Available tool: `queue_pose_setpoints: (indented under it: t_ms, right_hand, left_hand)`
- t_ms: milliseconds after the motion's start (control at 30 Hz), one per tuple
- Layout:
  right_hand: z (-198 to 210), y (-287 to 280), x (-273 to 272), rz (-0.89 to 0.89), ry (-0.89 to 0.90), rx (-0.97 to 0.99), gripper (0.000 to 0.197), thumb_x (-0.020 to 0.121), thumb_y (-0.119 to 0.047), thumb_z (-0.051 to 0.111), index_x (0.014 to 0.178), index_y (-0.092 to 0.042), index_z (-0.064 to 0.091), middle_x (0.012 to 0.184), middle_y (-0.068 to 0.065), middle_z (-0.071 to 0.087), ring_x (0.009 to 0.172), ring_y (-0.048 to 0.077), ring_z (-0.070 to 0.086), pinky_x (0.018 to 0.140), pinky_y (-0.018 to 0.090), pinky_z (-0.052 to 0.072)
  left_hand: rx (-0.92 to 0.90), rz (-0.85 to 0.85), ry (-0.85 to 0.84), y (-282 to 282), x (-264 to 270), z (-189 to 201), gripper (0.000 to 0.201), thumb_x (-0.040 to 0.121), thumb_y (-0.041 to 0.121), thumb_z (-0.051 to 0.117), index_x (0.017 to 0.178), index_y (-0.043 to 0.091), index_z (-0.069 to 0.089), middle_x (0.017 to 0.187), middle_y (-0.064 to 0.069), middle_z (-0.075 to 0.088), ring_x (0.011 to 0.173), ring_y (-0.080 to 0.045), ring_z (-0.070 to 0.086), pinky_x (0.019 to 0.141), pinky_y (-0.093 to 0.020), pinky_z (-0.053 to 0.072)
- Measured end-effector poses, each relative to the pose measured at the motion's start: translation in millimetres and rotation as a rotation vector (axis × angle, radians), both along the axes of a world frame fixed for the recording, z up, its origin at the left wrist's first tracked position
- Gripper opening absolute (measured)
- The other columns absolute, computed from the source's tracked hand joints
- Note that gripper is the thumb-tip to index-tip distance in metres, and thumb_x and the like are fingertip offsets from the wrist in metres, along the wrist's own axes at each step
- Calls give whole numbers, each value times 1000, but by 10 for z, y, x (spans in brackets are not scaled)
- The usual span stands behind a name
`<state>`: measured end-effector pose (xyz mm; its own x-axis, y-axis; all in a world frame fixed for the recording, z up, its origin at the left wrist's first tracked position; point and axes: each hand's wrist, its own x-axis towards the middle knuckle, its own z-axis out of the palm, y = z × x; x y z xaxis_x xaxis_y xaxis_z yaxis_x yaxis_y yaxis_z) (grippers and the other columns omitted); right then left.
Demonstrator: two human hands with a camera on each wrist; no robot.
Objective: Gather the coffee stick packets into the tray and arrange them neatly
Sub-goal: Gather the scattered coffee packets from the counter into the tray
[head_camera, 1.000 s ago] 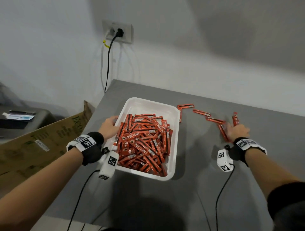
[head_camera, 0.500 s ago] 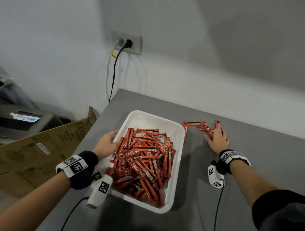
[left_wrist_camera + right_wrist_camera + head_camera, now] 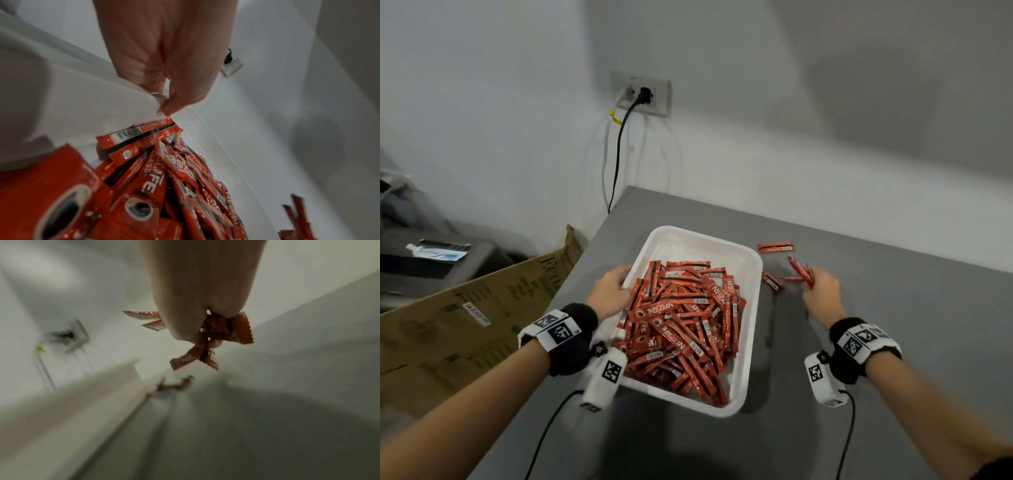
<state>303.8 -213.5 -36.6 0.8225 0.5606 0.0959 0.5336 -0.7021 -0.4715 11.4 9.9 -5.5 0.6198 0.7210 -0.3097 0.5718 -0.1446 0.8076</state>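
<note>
My right hand (image 3: pixel 820 294) has its fingers curled around a small bunch of red Nescafé coffee stick packets (image 3: pixel 802 274), lifted just off the grey table (image 3: pixel 893 342) to the right of the white plastic tray (image 3: pixel 751 329); the wrist view shows their ends (image 3: pixel 224 331) splaying out of my grip at odd angles. These sticks look light, thin and glossy, so I judge they will slide against each other and fan out unless I hold them across their middles and keep them parallel; gripped by the ends they would likely droop and slip free. My left hand (image 3: pixel 611 293) is on the tray's left rim, fingertips (image 3: pixel 164 107) curled over the edge and steadying it. The tray already holds a deep, jumbled heap of the same packets (image 3: pixel 681 325), lying crisscross and mounded toward my end, while its far end is bare white. Still loose on the table are one packet (image 3: pixel 776 247) lying flat beyond the tray's far right corner and another (image 3: pixel 771 281) just beside the tray's right wall.
</note>
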Motion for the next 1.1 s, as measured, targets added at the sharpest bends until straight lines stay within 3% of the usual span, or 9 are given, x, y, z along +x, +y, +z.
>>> queue_pose_setpoints:
  t_ms: [133, 200, 333, 433, 600, 700, 833, 1000, 1100]
  right_hand:
    - [493, 176, -550, 88, -21, 289, 13, 85, 11, 53, 90, 7, 64, 74, 9, 60, 61, 13, 52, 55, 10, 34]
    - [564, 308, -861, 215, 69, 311, 5, 90, -1, 57, 89, -2, 62, 70, -3, 55, 55, 4, 46, 54, 6, 37]
    - [561, 510, -1178, 442, 299, 140, 21, 87, -26, 66, 94, -7, 59, 92, 6, 62, 80, 19, 61, 72, 32, 52]
    - [608, 548, -1084, 545, 465, -17, 43, 80, -49, 67, 106, -17, 56, 113, -4, 60, 98, 11, 57, 81, 25, 47]
    - [380, 615, -391, 201, 258, 291, 26, 97, -16, 51, 117, -1, 56, 118, 12, 59, 106, 19, 53, 92, 22, 38]
    - [-68, 588, -47, 177, 145, -88, 43, 93, -12, 51, 135, -4, 43, 135, 23, 45, 122, 39, 46, 100, 37, 36]
    - [-371, 601, -44, 349, 20, -535, 67, 94, -23, 51, 151, -20, 16, 159, 7, 4, 143, 38, 9, 113, 57, 15]
    - [-404, 559, -67, 418, -84, -115, 37, 92, -7, 54, 129, -8, 53, 126, 12, 56, 112, 31, 47, 93, 37, 38]
    - [-407, 535, -40, 392, -53, -81, 26, 89, 5, 48, 109, 0, 63, 105, 18, 63, 97, 33, 55, 85, 37, 44]
  left_hand:
    - [16, -7, 10, -6, -6, -6, 47, 92, 9, 55, 137, 10, 42, 131, -14, 54, 92, -14, 51, 74, -22, 43]
    - [2, -8, 7, -3, -6, -17, 47, 92, 7, 54, 137, 10, 41, 131, -14, 54, 83, -11, 54, 62, -15, 46]
    - [1, 1, 21, 11, 6, -15, 46, 91, 6, 54, 136, 9, 42, 130, -15, 55, 86, -13, 53, 69, -21, 43]
    - [0, 1, 29, 17, 24, -28, 47, 91, 5, 54, 136, 7, 42, 130, -16, 55, 91, -14, 51, 69, -20, 42]
    - [-12, 21, 16, 33, 85, -33, 47, 91, 4, 54, 136, 7, 42, 130, -15, 54, 92, -14, 50, 65, -16, 42]
    - [-35, 25, -12, 33, 140, -58, 46, 91, 5, 54, 136, 7, 42, 129, -15, 55, 90, -14, 53, 53, -11, 40]
    - [-57, 97, -72, -1, 167, -117, 42, 94, 9, 50, 135, 10, 42, 123, -13, 57, 77, -12, 56, 57, -18, 45]
    - [-108, 114, -150, 20, 140, -172, 42, 94, 16, 54, 135, 17, 46, 124, -9, 59, 96, -21, 60, 81, -35, 51]
    - [-131, 100, -167, 40, 122, -181, 44, 93, 16, 55, 136, 21, 46, 125, -9, 60, 103, -24, 62, 89, -41, 51]
